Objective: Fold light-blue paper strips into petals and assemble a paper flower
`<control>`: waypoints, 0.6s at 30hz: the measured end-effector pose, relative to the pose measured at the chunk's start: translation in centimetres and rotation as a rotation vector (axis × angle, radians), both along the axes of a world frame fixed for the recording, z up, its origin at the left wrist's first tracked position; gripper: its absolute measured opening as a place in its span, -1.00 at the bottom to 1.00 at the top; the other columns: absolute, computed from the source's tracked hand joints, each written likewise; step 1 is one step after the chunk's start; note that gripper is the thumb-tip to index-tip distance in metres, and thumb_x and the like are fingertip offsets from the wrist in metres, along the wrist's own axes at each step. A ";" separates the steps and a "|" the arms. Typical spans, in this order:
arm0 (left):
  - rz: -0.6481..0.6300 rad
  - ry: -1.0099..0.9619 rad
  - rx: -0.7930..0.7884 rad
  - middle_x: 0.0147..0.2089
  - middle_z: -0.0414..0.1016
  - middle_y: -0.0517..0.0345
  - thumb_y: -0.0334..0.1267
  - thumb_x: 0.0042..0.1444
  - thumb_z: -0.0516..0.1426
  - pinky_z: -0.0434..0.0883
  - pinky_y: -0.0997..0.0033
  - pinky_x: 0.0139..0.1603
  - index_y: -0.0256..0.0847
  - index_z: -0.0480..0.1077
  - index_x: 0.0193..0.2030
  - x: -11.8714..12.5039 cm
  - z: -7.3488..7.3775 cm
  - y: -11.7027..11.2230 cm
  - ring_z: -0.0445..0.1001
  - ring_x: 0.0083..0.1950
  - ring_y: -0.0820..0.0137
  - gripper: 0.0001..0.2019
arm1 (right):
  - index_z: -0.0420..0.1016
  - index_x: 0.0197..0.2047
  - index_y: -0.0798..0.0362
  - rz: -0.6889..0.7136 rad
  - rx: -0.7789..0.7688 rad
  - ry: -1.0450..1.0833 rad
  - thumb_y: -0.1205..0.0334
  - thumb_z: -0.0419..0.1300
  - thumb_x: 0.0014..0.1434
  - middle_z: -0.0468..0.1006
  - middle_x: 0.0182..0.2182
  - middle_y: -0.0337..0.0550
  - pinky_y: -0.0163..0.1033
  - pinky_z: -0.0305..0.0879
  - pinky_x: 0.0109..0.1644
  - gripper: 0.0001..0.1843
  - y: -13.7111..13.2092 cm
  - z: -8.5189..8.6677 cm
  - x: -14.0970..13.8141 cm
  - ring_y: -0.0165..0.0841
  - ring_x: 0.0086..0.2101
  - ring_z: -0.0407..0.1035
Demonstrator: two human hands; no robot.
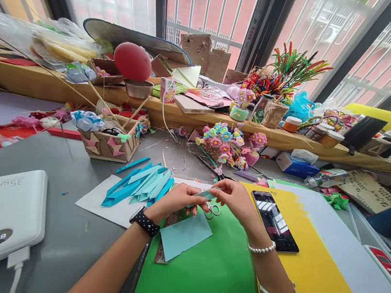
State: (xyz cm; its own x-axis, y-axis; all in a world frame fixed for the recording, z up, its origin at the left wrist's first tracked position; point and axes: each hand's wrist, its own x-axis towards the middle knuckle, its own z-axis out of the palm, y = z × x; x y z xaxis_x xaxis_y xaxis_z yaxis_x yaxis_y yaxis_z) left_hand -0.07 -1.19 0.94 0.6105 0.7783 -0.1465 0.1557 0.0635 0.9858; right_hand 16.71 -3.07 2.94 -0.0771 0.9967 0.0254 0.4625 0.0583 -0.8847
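Left hand (pixel 181 197) and right hand (pixel 234 199) both have a pinching grip on this little light-blue paper piece (pixel 206 194), right over the green mat (pixel 200 284). Blue sheet (pixel 185 236) lies just below, folded strips (pixel 144 183) heaped left on white paper (pixel 94 200).

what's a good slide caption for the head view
Left hand and right hand hold light-blue paper above a green surface, near folded blue strips.

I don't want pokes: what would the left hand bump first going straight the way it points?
Probably the right hand, just past the held paper. The scissors look close too, but depth is unclear.
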 end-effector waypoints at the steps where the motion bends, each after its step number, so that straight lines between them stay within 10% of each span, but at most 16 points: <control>1: 0.000 0.009 0.009 -0.43 0.52 0.06 -0.12 -0.10 0.12 0.17 0.56 -0.62 -0.27 0.49 -0.44 0.0 0.0 0.0 0.28 -0.62 0.55 -0.75 | 0.40 -0.44 0.15 0.009 -0.020 0.047 0.15 0.18 -0.11 0.42 -0.60 -0.23 -0.38 0.23 -0.52 -0.78 0.0 -0.1 0.0 -0.47 -0.60 0.31; 9: 0.364 -0.101 -0.053 -0.50 0.48 0.17 -0.25 -0.28 0.24 0.34 0.51 -0.38 -0.28 0.46 -0.41 0.0 0.6 0.4 0.42 -0.47 0.49 -0.77 | 0.39 -0.47 0.16 -0.071 -0.017 0.247 0.13 0.24 -0.18 0.41 -0.60 -0.24 -0.32 0.29 -0.46 -0.74 0.5 -0.9 0.7 -0.43 -0.57 0.36; 18: 0.388 -0.179 -0.117 -0.47 0.50 0.15 -0.26 -0.28 0.25 0.39 0.42 -0.29 -0.31 0.46 -0.39 -0.2 0.7 0.4 0.46 -0.44 0.44 -0.76 | 0.45 -0.40 0.14 -0.020 -0.034 0.396 0.23 0.24 -0.18 0.46 -0.55 -0.26 -0.34 0.30 -0.44 -0.79 0.7 -1.3 0.8 -0.47 -0.56 0.37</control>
State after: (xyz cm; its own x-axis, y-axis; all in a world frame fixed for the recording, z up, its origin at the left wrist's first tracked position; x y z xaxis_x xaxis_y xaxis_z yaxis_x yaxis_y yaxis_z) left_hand -0.25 -0.76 1.59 0.2998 0.9395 -0.1658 -0.0746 0.1964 0.9777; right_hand 17.47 -2.41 1.62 -0.0481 0.9987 0.0158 0.0856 0.0199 -0.9961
